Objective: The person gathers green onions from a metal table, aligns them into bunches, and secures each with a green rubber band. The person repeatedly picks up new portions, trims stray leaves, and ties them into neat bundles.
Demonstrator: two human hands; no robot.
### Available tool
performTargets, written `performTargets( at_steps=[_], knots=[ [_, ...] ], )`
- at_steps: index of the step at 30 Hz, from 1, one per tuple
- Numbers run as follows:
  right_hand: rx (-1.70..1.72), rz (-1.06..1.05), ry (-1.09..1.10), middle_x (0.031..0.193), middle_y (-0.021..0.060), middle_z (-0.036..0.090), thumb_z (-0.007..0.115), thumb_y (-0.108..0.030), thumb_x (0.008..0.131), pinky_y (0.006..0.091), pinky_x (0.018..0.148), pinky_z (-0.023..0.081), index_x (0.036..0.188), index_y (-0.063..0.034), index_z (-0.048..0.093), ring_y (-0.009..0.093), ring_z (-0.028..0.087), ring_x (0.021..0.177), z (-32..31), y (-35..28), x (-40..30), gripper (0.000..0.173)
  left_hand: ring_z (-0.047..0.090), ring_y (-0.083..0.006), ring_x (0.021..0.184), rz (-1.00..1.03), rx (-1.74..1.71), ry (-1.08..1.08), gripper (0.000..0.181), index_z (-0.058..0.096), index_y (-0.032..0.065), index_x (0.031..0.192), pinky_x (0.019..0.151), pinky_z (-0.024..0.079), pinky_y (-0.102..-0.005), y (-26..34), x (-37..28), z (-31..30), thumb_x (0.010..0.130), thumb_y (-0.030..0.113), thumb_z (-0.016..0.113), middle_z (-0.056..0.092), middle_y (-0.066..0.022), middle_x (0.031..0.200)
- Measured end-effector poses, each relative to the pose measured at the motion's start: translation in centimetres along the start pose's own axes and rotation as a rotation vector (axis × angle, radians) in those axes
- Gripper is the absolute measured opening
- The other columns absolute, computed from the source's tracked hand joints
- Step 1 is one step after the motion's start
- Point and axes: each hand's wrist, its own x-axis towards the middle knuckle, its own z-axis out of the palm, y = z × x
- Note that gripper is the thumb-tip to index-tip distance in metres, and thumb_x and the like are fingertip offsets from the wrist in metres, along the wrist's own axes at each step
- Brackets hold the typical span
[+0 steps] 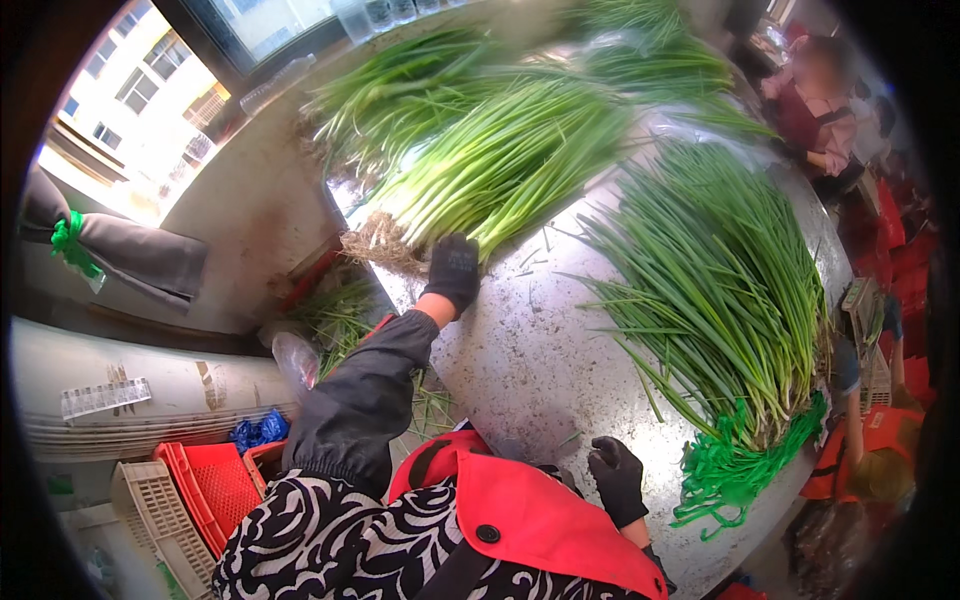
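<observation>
My left hand (454, 270), in a black glove, reaches across the metal table and closes on stems at the root end of a large pile of green onions (510, 157). Its fingertips are partly hidden against the stems. Brown, stringy roots (386, 244) hang at the table's edge just left of that hand. My right hand (619, 480), also gloved in black, is low over the near side of the table, fingers loosely bent and nothing visible in them. To its right, a bundle of green ties (720, 472) lies by the roots of another green onion heap (727, 300).
More green onions (405, 82) lie along the far side by the window. Stacked red crates (214, 487) and a beige crate (161, 525) stand at lower left. Two people, one in pink sleeves (836, 127) and one in an orange vest (874, 450), are beyond the right edge.
</observation>
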Motion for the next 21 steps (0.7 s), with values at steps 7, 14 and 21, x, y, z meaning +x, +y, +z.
performTargets(
  at_steps=[7, 14, 21],
  knots=[
    [0.009, 0.059, -0.003, 0.087, 0.0102, 0.070, 0.066, -0.007, 0.080, 0.0301, 0.069, 0.053, 0.105, -0.0010, 0.065, 0.017, 0.067, 0.075, 0.1, -2.0, 0.0, 0.025, 0.065, -0.0360, 0.095, -0.200, -0.063, -0.368, 0.032, 0.064, 0.0042, 0.107, 0.082, 0.052, -0.0447, 1.5, 2.9, -3.6, 0.080, 0.021, 0.062, 0.066, -0.0189, 0.102],
    [-0.161, -0.045, 0.039, 0.091, 0.0076, 0.070, 0.066, -0.008, 0.082, 0.0286, 0.073, 0.054, 0.106, -0.0009, 0.066, 0.013, 0.067, 0.081, -0.4, -0.7, 0.1, 0.025, 0.068, -0.0342, 0.088, -0.225, -0.324, -0.394, 0.029, 0.070, 0.0064, 0.093, 0.080, 0.052, -0.0452, 0.4, 6.8, -9.4, 0.077, 0.030, 0.066, 0.070, -0.0177, 0.090],
    [0.172, -0.159, -0.180, 0.105, 0.0130, 0.067, 0.062, -0.017, 0.092, 0.0348, 0.077, 0.057, 0.112, 0.0019, 0.062, 0.020, 0.067, 0.090, 0.6, 1.9, 3.4, 0.028, 0.071, -0.0210, 0.075, 0.131, -1.284, -0.670, 0.022, 0.068, 0.0016, 0.106, 0.071, 0.060, -0.0340, 4.7, -0.4, -7.8, 0.086, 0.011, 0.069, 0.072, -0.0131, 0.092]
  ],
)
